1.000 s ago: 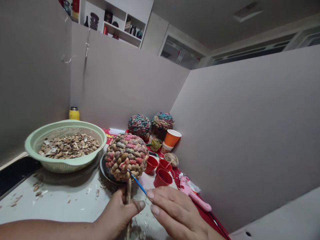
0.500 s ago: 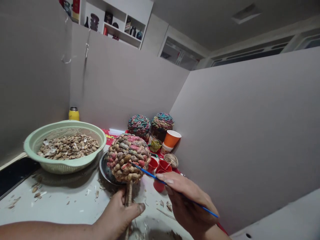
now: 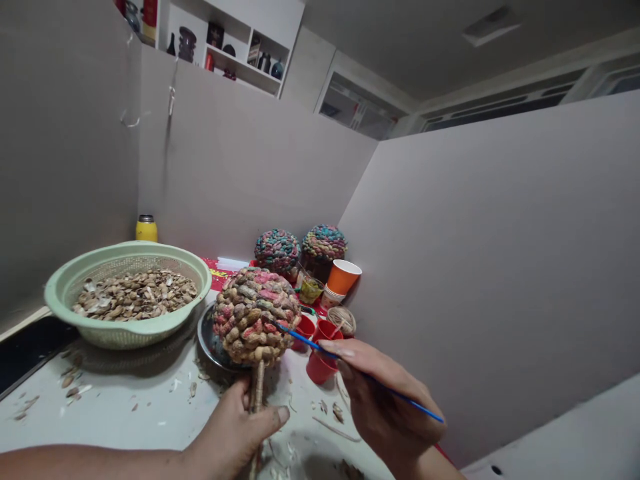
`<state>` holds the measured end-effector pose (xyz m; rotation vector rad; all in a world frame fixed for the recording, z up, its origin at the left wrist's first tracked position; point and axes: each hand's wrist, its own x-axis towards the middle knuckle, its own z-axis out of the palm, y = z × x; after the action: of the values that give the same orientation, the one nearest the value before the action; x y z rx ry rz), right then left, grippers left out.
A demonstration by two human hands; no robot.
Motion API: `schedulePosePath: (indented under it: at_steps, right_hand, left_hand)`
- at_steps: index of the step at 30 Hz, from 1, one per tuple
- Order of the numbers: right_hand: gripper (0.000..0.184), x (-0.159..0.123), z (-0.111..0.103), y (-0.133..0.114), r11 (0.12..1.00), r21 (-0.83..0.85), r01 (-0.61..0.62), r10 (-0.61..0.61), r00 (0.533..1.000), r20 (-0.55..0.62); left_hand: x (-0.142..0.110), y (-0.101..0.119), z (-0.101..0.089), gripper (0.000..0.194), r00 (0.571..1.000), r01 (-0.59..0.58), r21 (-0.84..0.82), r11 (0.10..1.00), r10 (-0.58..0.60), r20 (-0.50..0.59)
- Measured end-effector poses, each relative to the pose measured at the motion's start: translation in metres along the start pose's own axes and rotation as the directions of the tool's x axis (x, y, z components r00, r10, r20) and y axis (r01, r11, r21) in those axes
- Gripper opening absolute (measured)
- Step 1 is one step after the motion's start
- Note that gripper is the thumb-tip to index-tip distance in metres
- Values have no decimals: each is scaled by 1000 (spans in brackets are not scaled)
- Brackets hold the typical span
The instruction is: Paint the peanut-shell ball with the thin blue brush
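A ball covered in peanut shells (image 3: 255, 313), partly painted pink and red, stands on a thin wrapped stem (image 3: 259, 387). My left hand (image 3: 245, 420) is closed around that stem, just below the ball. Between the thumb and fingers of my right hand (image 3: 385, 393) is a slim blue paintbrush (image 3: 305, 339). Its bristle tip is at the lower right part of the ball, against the shells. Behind the ball sits a round metal dish (image 3: 207, 340), partly hidden. Red cups (image 3: 321, 367) stand just right of the ball, some behind the brush.
A green colander (image 3: 127, 327) full of shells stands at left, near a yellow jar (image 3: 147, 229). Two painted shell balls (image 3: 324, 243) stand at the back, beside an orange paper cup (image 3: 344, 277) and a twine roll (image 3: 342, 321). Grey panels (image 3: 475, 267) enclose the table.
My right hand has moved right and turned, showing more of the brush. The brush tip has shifted slightly up and right on the ball. My left hand keeps its hold on the stem.
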<state>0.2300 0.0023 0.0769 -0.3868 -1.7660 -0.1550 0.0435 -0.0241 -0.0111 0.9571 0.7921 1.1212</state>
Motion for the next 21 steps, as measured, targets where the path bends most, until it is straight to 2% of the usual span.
schedulePosePath:
  at_steps: [2,5,9,15,18,21]
  right_hand:
    - [37,-1,0,-2,999,26,-19,19,1000,-4]
    - [34,1,6,-7,992,116,-56,48,997,66]
    - [36,4,13,-7,982,172,-72,52,992,115]
    - [30,3,1,6,986,93,-140,140,990,6]
    - [34,0,-5,7,994,71,-85,88,995,-42]
    - [34,-3,-7,5,999,33,5,-6,1000,21]
  left_hand:
    - [-2,4,2,65,1000,1,20,1000,-1,-19]
    - [-2,11,4,66,999,20,33,999,-19,-35]
    - [1,6,2,62,1000,-23,19,1000,24,-19]
    - [1,-6,0,71,999,34,-28,999,-35,-30]
    - [-3,1,2,69,999,22,-29,999,-23,-44]
    - [-5,12,5,75,1000,25,-23,999,-25,-17]
